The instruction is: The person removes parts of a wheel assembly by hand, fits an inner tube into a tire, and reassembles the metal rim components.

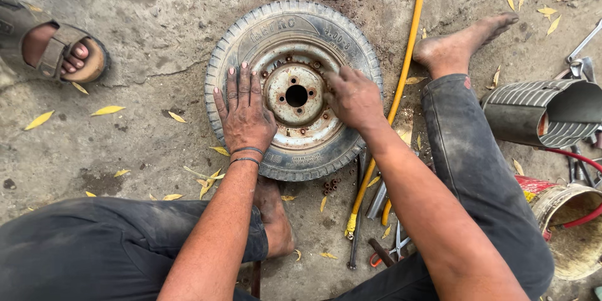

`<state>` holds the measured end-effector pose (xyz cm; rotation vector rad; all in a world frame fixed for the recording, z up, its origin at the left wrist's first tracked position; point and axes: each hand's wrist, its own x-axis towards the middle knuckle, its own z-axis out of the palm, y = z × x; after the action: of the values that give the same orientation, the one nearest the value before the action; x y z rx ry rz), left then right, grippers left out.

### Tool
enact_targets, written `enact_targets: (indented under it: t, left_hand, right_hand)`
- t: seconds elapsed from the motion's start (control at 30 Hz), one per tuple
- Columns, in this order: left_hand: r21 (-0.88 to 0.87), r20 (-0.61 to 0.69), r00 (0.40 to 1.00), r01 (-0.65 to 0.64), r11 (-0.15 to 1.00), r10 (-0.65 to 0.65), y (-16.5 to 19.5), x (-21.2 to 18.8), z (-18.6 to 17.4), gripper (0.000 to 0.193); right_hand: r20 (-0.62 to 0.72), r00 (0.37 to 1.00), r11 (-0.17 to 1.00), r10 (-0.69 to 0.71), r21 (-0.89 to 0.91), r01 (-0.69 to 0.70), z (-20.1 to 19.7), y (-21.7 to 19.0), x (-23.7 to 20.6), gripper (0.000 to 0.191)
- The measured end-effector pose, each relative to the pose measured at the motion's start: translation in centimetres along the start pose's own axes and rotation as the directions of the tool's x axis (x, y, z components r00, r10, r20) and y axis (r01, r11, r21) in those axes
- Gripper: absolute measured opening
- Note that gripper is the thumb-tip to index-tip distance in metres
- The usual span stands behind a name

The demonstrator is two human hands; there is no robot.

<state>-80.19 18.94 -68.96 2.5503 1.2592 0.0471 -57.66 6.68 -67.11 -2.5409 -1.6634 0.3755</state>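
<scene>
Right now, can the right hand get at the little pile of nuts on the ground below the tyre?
Probably yes: the nuts lie uncovered just under the right hand's forearm, beside the tyre.

You sit on a rough concrete floor (157, 37), grey and dusty, with dark stains at the top of the frame and a thin crack at the left. Small yellow leaves (108, 111) lie spread over it, most at the left and the upper right. A yellow hose (401, 81) runs from the top edge down to the lower centre. At the right edge you see a cut piece of tyre tread (539, 113), a red bucket (567, 226) below it, and some metal tools (583, 56) above. The light is soft daylight, without hard shadows.
</scene>
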Motion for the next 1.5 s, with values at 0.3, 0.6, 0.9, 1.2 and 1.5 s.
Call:
enact_targets:
  t: [0.3,0.6,0.9,1.2,1.5]
  left_hand:
    - [-0.202,-0.151,0.958,-0.272,0.941,0.245,6.0,2.2,0.7,0.031]
    - [-0.353,-0.121,0.953,-0.303,0.885,0.278,10.6,3.8,4.3,0.033]
    - [-0.3,-0.139,0.935,-0.353,0.886,0.326,10.4,3.7,4.3,0.028]
    - [-0.322,-0.09,0.948,-0.317,0.892,0.305,10.4,4.3,4.4,0.026]
    - [-0.349,-0.151,0.925,-0.379,0.857,0.348,9.7,4.0,4.4,0.033]
  right_hand:
    - [-0.436,0.836,0.935,0.333,0.041,-0.351,2.6,0.9,-0.8,0.078]
    - [-0.429,0.821,0.926,0.377,0.209,-0.316,3.1,1.3,-1.4,0.075]
    - [-0.411,0.827,0.923,0.383,0.193,-0.332,2.8,1.3,-1.4,0.075]
    - [-0.421,0.831,0.93,0.364,0.212,-0.301,2.5,1.2,-1.4,0.073]
    - [-0.434,0.826,0.933,0.359,0.196,-0.302,3.1,1.4,-1.6,0.074]
